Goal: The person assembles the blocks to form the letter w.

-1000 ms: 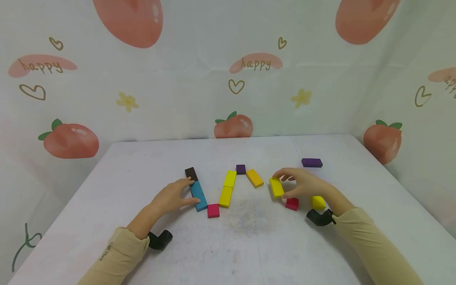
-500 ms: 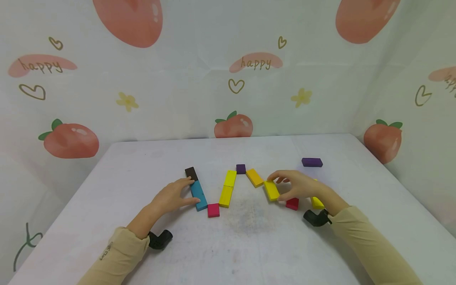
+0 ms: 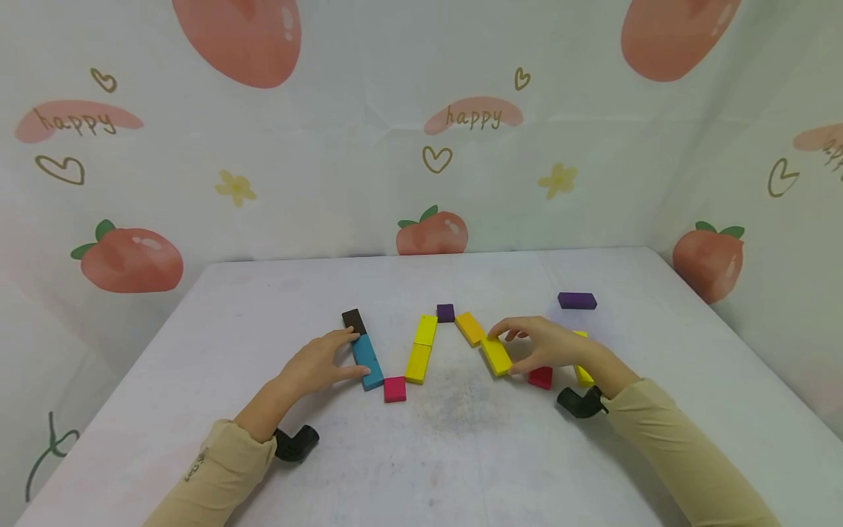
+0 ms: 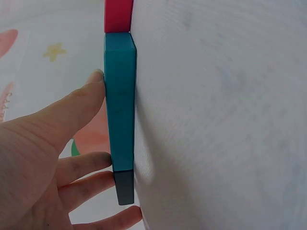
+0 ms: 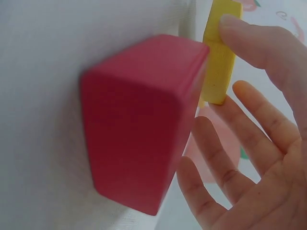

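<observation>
My left hand (image 3: 319,366) rests with relaxed fingers along a blue block (image 3: 367,362). Its thumb touches the blue block's near end, and the fingers lie by the joint with a black block (image 3: 353,320). My right hand (image 3: 543,344) holds a yellow block (image 3: 496,356) between thumb and fingertips, its far end right at an orange-yellow block (image 3: 470,329). A small purple block (image 3: 445,313) meets that one's far end. Two yellow blocks in line, the upper one (image 3: 425,330) and the lower one (image 3: 418,363), slope down to a red block (image 3: 394,389) beside the blue one.
Close by my right hand lies another red block (image 3: 541,378), large in the right wrist view. A yellow block (image 3: 583,375) is partly hidden behind the right wrist. A long purple block (image 3: 577,301) lies farther back on the white table (image 3: 421,468).
My right hand has slid left with the yellow block, whose far end has come up to the orange-yellow block. The left hand has stayed in place.
</observation>
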Tool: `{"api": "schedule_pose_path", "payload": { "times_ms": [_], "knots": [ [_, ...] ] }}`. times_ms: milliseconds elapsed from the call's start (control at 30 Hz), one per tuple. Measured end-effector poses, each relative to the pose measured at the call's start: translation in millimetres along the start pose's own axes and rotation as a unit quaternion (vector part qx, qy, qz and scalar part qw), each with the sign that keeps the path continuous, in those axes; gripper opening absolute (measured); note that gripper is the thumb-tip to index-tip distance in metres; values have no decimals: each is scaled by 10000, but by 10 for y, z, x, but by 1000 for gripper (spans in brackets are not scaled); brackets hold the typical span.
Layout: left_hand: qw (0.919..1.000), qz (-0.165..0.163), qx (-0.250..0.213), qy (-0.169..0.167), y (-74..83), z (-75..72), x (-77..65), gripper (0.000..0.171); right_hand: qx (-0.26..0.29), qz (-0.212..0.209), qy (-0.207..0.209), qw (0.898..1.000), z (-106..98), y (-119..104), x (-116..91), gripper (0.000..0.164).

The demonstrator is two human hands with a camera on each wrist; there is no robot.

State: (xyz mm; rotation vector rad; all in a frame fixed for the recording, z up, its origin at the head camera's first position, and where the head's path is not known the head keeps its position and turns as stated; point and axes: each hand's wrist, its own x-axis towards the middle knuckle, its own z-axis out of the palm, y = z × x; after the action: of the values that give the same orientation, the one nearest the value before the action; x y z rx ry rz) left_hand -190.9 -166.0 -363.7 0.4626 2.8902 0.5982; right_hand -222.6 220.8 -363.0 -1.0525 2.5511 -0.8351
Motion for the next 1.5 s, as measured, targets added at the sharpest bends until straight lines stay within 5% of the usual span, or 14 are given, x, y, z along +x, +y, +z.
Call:
{"api": "schedule_pose_path", "payload": {
  "times_ms": [1500],
  "knots": [
    [10000,10,36,45,4,6,0,69,-614,265,-139,9977,32,-170,46,51]
  ]
}}
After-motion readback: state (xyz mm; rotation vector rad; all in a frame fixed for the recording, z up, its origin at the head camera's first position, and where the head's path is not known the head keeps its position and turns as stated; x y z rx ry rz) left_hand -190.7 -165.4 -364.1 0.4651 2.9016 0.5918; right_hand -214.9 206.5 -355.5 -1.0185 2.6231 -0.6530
